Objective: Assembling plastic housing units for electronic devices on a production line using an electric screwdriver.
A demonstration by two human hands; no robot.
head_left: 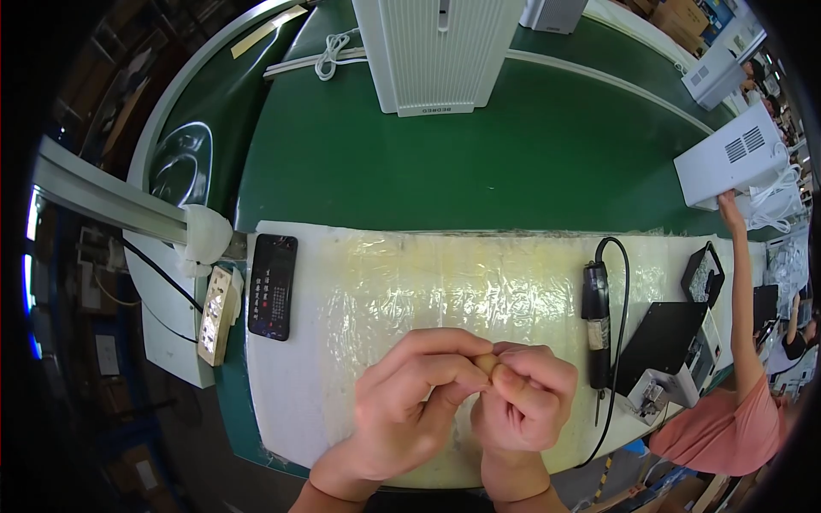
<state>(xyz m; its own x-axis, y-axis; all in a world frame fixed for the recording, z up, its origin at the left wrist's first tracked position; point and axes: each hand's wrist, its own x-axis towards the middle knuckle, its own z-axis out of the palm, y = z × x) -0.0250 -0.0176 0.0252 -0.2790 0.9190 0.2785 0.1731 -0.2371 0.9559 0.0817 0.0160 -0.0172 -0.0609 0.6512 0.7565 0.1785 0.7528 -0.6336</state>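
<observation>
Over the front of the plastic-covered work mat (342, 282), both my hands meet with their fingertips touching. My left hand (410, 402) is closed, its thumb and fingers pinched together toward the right. Against it, my right hand (523, 398) has curled fingers and a bent thumb. Whatever is between the fingertips, if anything, is hidden or too small to name. To the right of my right hand lies a black electric screwdriver (596, 321) with its cable and a long thin bit pointing toward me. On the mat's left side rests a dark phone (273, 286).
A white ribbed appliance (440, 60) stands on the green conveyor (581, 145) ahead. A power strip (218, 315) sits at the left edge. At the right are a black panel (658, 342), a small metal-cased part (652, 395) and a co-worker's arm (742, 282) touching a white unit (727, 158).
</observation>
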